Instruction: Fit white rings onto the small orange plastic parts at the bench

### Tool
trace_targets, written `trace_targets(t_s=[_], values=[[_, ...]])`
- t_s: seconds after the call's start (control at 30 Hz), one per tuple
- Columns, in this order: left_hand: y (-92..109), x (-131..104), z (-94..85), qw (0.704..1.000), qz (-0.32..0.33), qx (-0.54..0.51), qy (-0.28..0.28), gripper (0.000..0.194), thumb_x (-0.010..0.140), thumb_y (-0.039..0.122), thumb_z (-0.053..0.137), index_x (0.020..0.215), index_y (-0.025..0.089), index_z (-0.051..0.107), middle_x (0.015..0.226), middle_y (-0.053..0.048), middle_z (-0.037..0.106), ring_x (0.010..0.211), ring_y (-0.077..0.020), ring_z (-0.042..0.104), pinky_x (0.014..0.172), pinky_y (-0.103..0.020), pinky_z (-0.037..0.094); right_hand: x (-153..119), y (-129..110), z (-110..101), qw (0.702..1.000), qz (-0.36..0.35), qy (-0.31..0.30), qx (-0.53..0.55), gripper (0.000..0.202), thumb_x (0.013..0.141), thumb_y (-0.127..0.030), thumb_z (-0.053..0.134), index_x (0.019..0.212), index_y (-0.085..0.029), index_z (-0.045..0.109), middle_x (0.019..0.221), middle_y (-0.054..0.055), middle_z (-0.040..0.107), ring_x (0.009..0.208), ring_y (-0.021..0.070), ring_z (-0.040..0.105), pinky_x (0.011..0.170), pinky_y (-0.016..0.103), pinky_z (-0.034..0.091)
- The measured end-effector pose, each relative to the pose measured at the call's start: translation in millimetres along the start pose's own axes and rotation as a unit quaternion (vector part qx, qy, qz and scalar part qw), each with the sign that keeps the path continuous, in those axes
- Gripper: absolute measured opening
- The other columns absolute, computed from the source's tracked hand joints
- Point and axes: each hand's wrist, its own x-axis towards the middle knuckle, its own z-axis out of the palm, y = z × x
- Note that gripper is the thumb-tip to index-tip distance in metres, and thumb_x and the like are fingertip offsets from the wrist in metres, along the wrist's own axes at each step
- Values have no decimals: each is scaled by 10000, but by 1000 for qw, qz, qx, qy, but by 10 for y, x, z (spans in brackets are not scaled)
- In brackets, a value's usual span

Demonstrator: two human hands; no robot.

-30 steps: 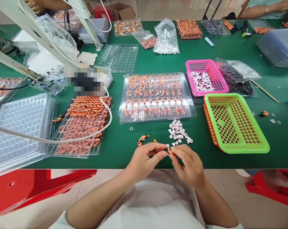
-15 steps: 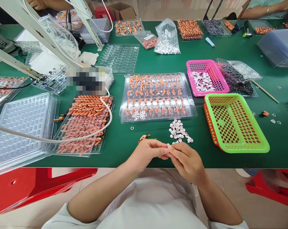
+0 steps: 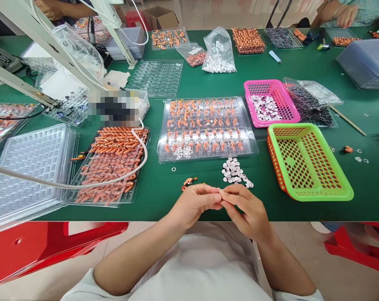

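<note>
Fingertips together near the table's front edge, my left hand (image 3: 197,203) and my right hand (image 3: 246,209) both pinch at one spot. A small pale bit shows between them, too small to name. Just beyond my right hand lies a loose pile of white round pieces (image 3: 232,170). A few small orange parts (image 3: 188,182) with yellow ends rest beyond my left hand, partly covered by it. Farther off, a clear plastic tray (image 3: 250,144) holds rows of orange curved parts (image 3: 206,146), with white rings (image 3: 182,151) heaped at its lower left.
To the right stand a green basket (image 3: 340,190) and a pink basket (image 3: 255,121) containing white pieces. At left are a tray of orange parts (image 3: 106,171), stacked clear trays (image 3: 29,163) and a white cable (image 3: 51,182). Co-workers' hands (image 3: 346,16) show across the table.
My hands stay pinched together at nearly the same place, with slight finger movement. Across the table at upper right, a co-worker's hand has shifted left and down.
</note>
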Motion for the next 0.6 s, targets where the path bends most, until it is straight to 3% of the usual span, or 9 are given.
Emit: trace_targets(t_s=[0.17,0.37,0.6], values=[[-19,-10,10,999,40,21,-23,258,636,194,883,793,126,690,782,-24,743,664,-123,697,692,-259,565,-22,-3,62,994,52,51,83,281,907,-101,585,1094,-277,699,990,63,670,896,190,671,708,316,596],[-42,-25,-7,991,110,52,-61,333,674,155,857,853,164,576,819,-12,734,718,-127,690,689,-256,541,-121,2,183,965,135,95,205,282,889,-105,631,1084,-300,691,983,49,638,922,184,639,751,316,583],[-40,-84,1,981,157,76,-81,344,737,163,820,929,176,535,840,-26,734,813,-153,706,773,-294,550,-172,3,214,950,181,96,236,218,893,-186,651,1083,-281,702,989,50,599,873,173,627,739,313,569]])
